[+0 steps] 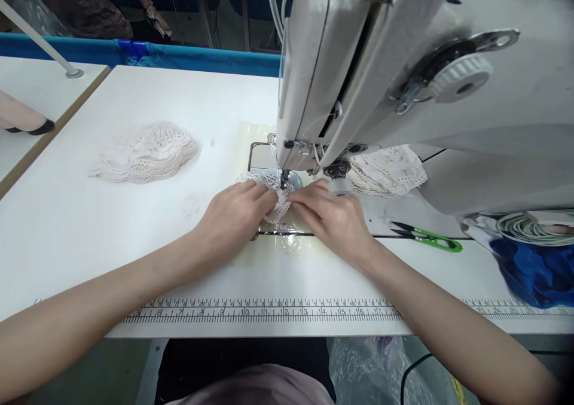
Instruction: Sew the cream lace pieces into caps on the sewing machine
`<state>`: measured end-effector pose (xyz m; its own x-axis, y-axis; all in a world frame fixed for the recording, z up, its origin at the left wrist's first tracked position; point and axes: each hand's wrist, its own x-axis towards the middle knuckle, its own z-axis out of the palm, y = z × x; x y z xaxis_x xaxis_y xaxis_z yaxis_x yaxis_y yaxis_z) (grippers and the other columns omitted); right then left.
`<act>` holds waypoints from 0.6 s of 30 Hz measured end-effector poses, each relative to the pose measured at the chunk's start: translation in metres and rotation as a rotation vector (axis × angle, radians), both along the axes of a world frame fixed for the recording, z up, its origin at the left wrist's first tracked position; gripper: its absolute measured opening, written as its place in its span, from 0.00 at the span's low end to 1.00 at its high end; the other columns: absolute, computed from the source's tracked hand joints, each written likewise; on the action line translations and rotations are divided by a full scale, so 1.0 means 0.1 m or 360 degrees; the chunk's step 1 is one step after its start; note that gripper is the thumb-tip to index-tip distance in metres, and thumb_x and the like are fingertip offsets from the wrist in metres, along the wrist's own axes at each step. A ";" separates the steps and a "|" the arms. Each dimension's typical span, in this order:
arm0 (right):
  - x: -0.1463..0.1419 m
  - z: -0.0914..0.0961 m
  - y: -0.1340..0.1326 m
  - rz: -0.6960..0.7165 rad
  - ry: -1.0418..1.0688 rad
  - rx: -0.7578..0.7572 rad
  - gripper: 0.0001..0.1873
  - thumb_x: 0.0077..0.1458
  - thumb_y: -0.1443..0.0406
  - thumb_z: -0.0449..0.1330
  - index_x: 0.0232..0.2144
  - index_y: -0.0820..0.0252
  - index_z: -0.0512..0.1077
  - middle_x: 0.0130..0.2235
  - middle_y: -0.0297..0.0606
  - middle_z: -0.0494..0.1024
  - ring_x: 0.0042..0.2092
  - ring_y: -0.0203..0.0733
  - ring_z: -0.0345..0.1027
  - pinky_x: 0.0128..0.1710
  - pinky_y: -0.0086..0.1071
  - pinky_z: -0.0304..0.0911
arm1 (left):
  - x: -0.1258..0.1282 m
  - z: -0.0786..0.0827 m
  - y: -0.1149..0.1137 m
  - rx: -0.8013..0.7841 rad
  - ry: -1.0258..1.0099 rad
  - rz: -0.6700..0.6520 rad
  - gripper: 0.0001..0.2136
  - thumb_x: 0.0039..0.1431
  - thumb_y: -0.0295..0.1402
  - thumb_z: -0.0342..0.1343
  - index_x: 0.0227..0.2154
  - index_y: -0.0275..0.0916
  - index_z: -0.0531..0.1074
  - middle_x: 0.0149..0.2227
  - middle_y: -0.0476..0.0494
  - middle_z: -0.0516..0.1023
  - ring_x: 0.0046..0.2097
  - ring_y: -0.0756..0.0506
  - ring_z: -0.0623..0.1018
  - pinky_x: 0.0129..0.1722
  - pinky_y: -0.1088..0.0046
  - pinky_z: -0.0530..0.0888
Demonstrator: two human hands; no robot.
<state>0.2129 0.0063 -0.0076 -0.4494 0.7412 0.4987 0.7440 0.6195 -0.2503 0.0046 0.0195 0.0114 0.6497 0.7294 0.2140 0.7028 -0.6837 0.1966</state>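
Observation:
A small piece of white lace lies under the presser foot of a white sewing machine. My left hand is curled over the lace's left side, its fingers closed on the fabric. From the right, my right hand pinches the lace edge close to the needle area, thumb and forefinger together. Part of the lace is hidden beneath my fingers. A pile of lace pieces rests on the table to the left. More lace pieces lie behind my right hand, partly covered by the machine head.
Green-handled thread snips lie right of my right hand. Blue cloth and a coil of pale cord sit at the far right. A printed ruler strip runs along the table's front edge. A blue fabric trough borders the back.

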 end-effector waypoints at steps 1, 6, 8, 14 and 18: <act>0.00 -0.01 0.01 -0.0014 0.0074 -0.0020 0.12 0.65 0.67 0.54 0.39 0.62 0.78 0.31 0.37 0.80 0.35 0.39 0.70 0.33 0.33 0.60 | 0.00 0.00 0.05 -0.0159 -0.0130 0.0070 0.14 0.51 0.15 0.41 0.30 0.37 0.69 0.30 0.46 0.74 0.31 0.46 0.72 0.27 0.71 0.68; -0.01 -0.03 0.04 -0.0197 0.0200 -0.0033 0.14 0.65 0.62 0.54 0.35 0.60 0.78 0.29 0.36 0.78 0.31 0.38 0.67 0.31 0.32 0.59 | -0.02 0.07 0.23 -0.0676 -0.0540 0.0035 0.18 0.57 0.23 0.40 0.42 0.37 0.74 0.40 0.45 0.75 0.39 0.47 0.75 0.37 0.71 0.72; -0.02 -0.03 0.05 -0.0254 0.0167 -0.0043 0.16 0.66 0.61 0.53 0.34 0.59 0.78 0.28 0.36 0.77 0.29 0.37 0.65 0.30 0.31 0.58 | -0.03 0.09 0.27 -0.0711 -0.0533 -0.0078 0.16 0.62 0.32 0.43 0.41 0.37 0.76 0.42 0.43 0.74 0.40 0.45 0.75 0.38 0.69 0.72; -0.03 -0.02 0.06 -0.0252 0.0127 0.0015 0.17 0.67 0.61 0.52 0.33 0.60 0.79 0.25 0.35 0.76 0.26 0.36 0.63 0.30 0.31 0.57 | -0.04 0.05 0.33 -0.0604 -0.0547 -0.0048 0.15 0.63 0.44 0.51 0.36 0.39 0.79 0.39 0.44 0.74 0.38 0.46 0.75 0.36 0.71 0.70; -0.03 -0.01 0.06 -0.0233 0.0129 0.0015 0.16 0.66 0.62 0.53 0.32 0.60 0.79 0.27 0.36 0.77 0.28 0.37 0.65 0.31 0.32 0.59 | -0.05 0.02 0.35 -0.0577 -0.0578 0.0006 0.17 0.65 0.44 0.49 0.33 0.40 0.78 0.38 0.45 0.74 0.37 0.47 0.74 0.36 0.71 0.68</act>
<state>0.2096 0.0125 -0.0088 -0.2947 0.7911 0.5361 0.8042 0.5083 -0.3080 -0.0002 0.0548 0.0132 0.5775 0.8009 0.1584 0.5476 -0.5239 0.6524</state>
